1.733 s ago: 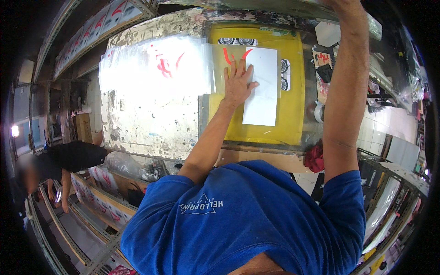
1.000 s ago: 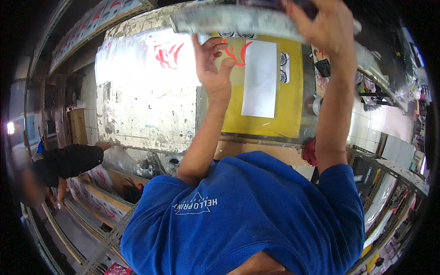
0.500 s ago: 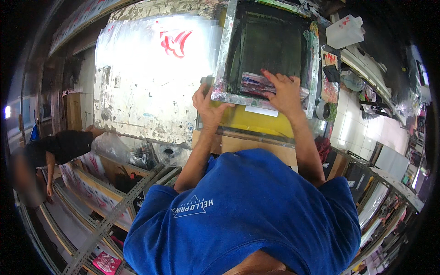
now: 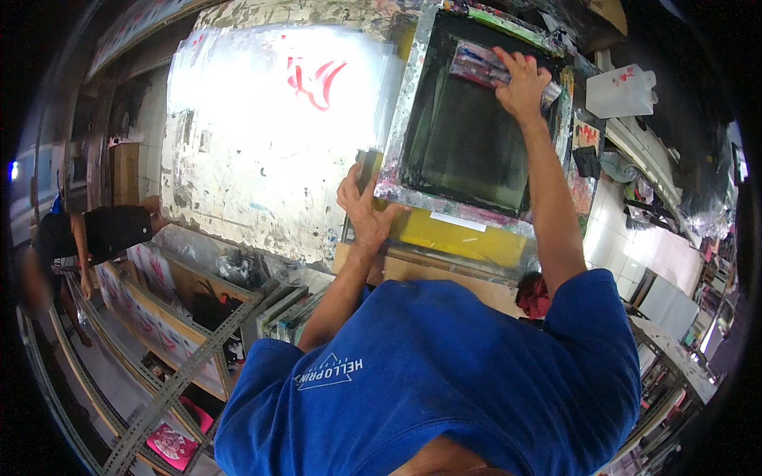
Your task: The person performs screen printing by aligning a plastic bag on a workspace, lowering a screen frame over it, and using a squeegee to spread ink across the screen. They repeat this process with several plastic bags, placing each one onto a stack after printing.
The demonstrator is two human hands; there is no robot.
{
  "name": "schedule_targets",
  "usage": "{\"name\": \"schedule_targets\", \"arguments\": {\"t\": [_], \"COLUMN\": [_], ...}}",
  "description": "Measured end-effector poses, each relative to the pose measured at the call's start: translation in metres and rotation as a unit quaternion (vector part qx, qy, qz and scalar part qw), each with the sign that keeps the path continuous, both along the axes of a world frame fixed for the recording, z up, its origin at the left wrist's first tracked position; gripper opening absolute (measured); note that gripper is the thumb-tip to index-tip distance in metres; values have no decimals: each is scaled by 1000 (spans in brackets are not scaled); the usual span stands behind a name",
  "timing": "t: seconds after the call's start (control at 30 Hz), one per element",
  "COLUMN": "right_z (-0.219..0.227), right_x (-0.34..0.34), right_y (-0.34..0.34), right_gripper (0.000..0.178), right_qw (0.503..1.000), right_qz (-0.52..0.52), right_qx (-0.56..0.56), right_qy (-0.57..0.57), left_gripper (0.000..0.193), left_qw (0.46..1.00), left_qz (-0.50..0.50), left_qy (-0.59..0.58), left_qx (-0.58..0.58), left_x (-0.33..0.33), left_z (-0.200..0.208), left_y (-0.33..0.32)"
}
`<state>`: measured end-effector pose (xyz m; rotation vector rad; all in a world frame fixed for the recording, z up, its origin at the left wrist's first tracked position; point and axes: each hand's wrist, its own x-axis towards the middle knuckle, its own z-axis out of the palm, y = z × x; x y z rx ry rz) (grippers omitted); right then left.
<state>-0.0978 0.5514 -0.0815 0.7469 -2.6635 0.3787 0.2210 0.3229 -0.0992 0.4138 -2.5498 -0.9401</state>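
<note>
My right hand [image 4: 524, 87] is closed on a squeegee [image 4: 479, 63], a flat bar smeared with red, white and purple ink. It rests across the far end of a screen-printing frame [image 4: 394, 170]. Dark mesh [image 4: 468, 143] fills this ink-stained frame. At the frame's near left corner is my left hand [image 4: 367, 218], fingers and thumb spread along the outside of the corner. A strip of white paper [image 4: 458, 221] shows under the near edge, on a yellow surface [image 4: 452, 238].
Clear plastic sheets with red print [image 4: 278, 87] lie on the stained white table [image 4: 238, 190] to the left. A translucent jug [image 4: 621, 91] stands at far right. Metal racks [image 4: 171, 404] are at lower left, and another person [image 4: 103, 234] bends there.
My right hand has moved away from me with the squeegee, from the near end of the mesh to the far end. My left hand has stayed at the corner.
</note>
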Motion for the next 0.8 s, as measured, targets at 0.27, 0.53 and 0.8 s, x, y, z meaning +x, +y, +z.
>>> {"name": "schedule_targets", "arguments": {"t": [0.27,0.53,0.8], "right_z": [9,54,112], "right_x": [-109,-78,104], "right_y": [-2,4,30], "right_gripper": [53,52,65], "right_qw": [998,968,908], "right_qz": [31,-72,24], "right_qx": [-7,-128,-279], "right_qy": [45,-205,-313], "left_gripper": [81,82,68], "left_qw": [1000,997,985], "left_qz": [-11,15,39], "left_qy": [12,2,113], "left_qx": [18,81,124], "left_x": [6,14,-9], "left_z": [-1,-11,35], "left_y": [-2,2,15]}}
